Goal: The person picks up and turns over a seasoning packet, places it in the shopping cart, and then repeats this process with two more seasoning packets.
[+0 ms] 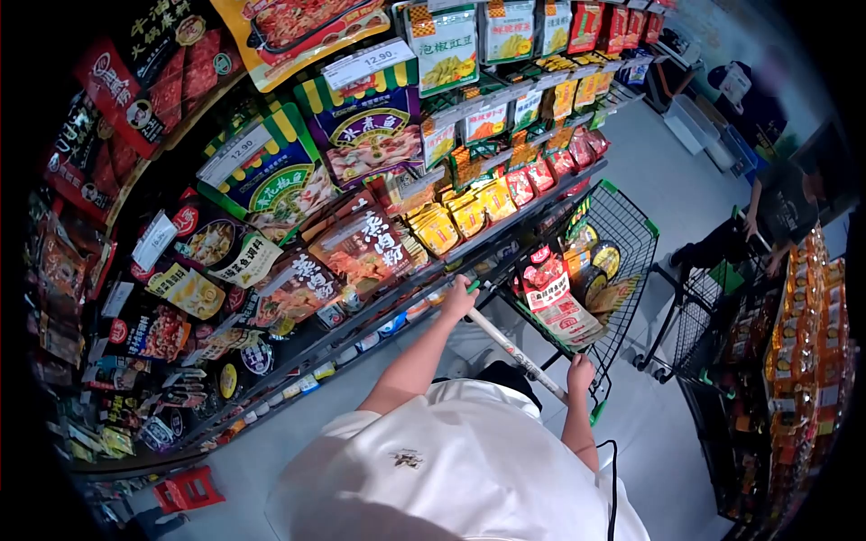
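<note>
And here's the cart (pixel 629 341), angled beside the stocked shelf (pixel 505 223), with both hands up at its handle (pixel 510 344)! The left hand (pixel 458 298) is closed round the handle's left end, right by the green cap, nothing else in it. Over on the other side, the right hand (pixel 580 371) is curled into a fist at the right end; its fingertips are tucked out of sight.

Look inside the cart: a big red-and-white packet (pixel 552 299) lies near the handle end, face up. Just beyond it sit round tubs (pixel 606 260) with yellow on their lids, and a yellowish packet (pixel 613 302) leans towards the right edge.

Along the shelf, packed rows of pouches (pixel 361 243), price tags (pixel 370 63) in front of some. Across the aisle, another person (pixel 787 212) in dark clothes stands by a second cart (pixel 708 311), well apart from these two hands.
</note>
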Demonstrator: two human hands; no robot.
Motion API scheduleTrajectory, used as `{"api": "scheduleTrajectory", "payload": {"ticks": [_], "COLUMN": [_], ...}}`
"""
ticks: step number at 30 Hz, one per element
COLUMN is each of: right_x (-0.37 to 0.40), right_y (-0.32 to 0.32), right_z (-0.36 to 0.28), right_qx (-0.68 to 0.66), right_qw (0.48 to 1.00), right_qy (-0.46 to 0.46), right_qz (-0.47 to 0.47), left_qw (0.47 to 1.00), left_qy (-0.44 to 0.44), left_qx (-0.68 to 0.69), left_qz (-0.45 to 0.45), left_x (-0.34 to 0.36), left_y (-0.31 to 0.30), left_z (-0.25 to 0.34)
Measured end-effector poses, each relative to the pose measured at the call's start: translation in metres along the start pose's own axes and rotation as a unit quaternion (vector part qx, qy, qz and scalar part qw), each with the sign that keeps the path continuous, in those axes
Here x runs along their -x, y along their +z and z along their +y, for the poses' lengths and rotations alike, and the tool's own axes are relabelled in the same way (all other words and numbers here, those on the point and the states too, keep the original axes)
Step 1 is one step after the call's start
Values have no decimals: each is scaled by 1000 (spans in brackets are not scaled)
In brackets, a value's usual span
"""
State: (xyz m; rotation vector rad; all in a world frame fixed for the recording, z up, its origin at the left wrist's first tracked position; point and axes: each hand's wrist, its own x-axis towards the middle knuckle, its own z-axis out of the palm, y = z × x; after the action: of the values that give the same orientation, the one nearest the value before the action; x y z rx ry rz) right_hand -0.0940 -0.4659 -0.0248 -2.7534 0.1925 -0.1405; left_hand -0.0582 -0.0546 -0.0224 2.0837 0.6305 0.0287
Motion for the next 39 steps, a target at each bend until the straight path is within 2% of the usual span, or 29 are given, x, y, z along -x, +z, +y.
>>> {"api": "scheduleTrajectory", "payload": {"ticks": [2, 6, 10, 13, 14, 18, 21, 25, 30, 32, 35, 37, 39], "right_x": [3, -3, -5, -6, -8, -21, -26, -34, -39, -39, -40, -44, -50], "right_y": [-3, 2, 0, -2, -3, -15, -22, -23, -23, -20, -29, -36, -38], "right_z": [-2, -4, -7, -11, -12, -24, -30, -25, -14, -13, -33, -51, -72], "right_qx": [0, 24, 40, 55, 61, 27, 25, 13, -39, -28, 2, -1, -141], "right_qw": [1000, 1000, 999, 998, 998, 988, 985, 980, 974, 979, 985, 991, 984], "right_qy": [-9, 0, 16, 2, 9, 77, 90, 80, 60, 57, 42, 23, 12], "right_qz": [9, 11, -11, -7, -24, -133, -144, -180, -217, -196, -169, -131, -109], "left_qw": [999, 999, 998, 998, 997, 998, 998, 998, 998, 999, 994, 990, 970], "left_qy": [30, -25, -30, -24, -45, -25, -26, -43, 15, 12, 97, 93, 128], "left_qx": [-7, -9, -30, -51, -51, -58, -53, -55, -36, -16, 11, 71, 189], "left_qz": [17, -36, -41, -9, -26, -2, 26, 6, 42, 31, 51, 76, 82], "left_x": [1, 1, 8, 9, 6, 7, 8, 7, 9, 8, 20, 44, 57], "left_y": [2, -7, -17, -15, -15, -14, -10, -14, -6, -11, -33, -75, -113], "left_z": [-4, 8, 20, 20, 19, 15, 13, 13, 3, 6, 24, 78, 111]}}
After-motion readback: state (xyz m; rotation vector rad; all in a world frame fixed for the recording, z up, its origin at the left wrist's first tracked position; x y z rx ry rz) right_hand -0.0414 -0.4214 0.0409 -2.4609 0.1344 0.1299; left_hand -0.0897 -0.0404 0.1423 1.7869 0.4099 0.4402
